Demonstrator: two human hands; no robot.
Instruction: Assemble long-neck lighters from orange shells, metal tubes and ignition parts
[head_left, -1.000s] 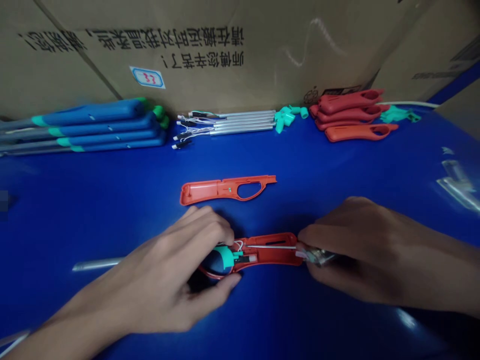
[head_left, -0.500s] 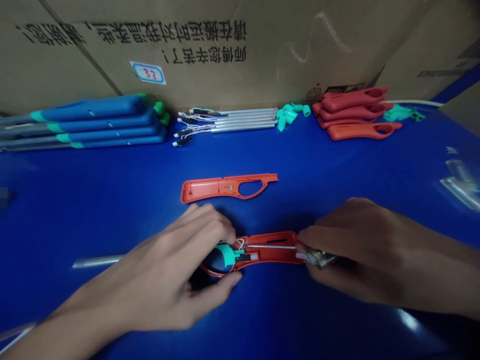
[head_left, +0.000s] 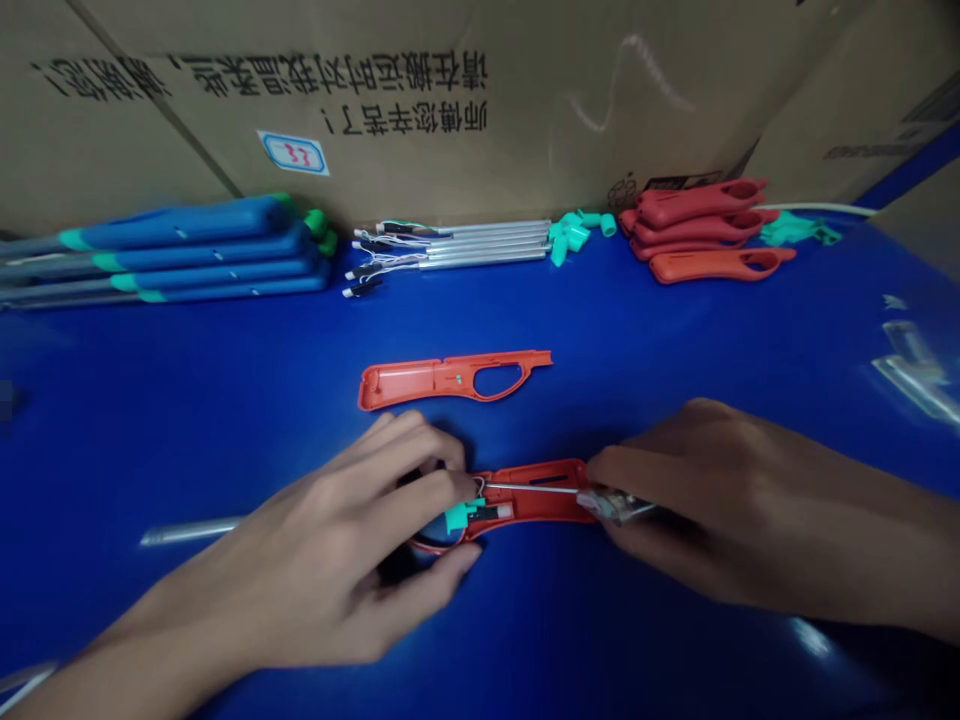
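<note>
My left hand (head_left: pixel 375 520) is closed round the left part of a red lighter half-shell (head_left: pixel 544 503), open side up on the table. A green trigger piece (head_left: pixel 455 517) and a black igniter with a white end (head_left: pixel 491 512) lie inside it, beside a white wire loop near my index finger. In my closed right hand (head_left: pixel 690 500) is a screwdriver (head_left: pixel 616 507) with a clear handle. Its thin metal shaft reaches left across the shell to the wire. A silver tube (head_left: pixel 191 529) sticks out left from under my left hand.
Another red half-shell (head_left: pixel 405 385) lies just beyond my hands. Along the cardboard (head_left: pixel 540 90) at the back are stacked blue lighters (head_left: pixel 240 250), silver tubes with wires (head_left: pixel 487 243), green pieces (head_left: pixel 571 235) and red shells (head_left: pixel 701 220). Clear plastic items (head_left: pixel 915 375) lie at right.
My left index finger has come down towards the wire and green trigger, hiding more of the trigger. The screwdriver has shifted slightly left. The view has moved a little.
</note>
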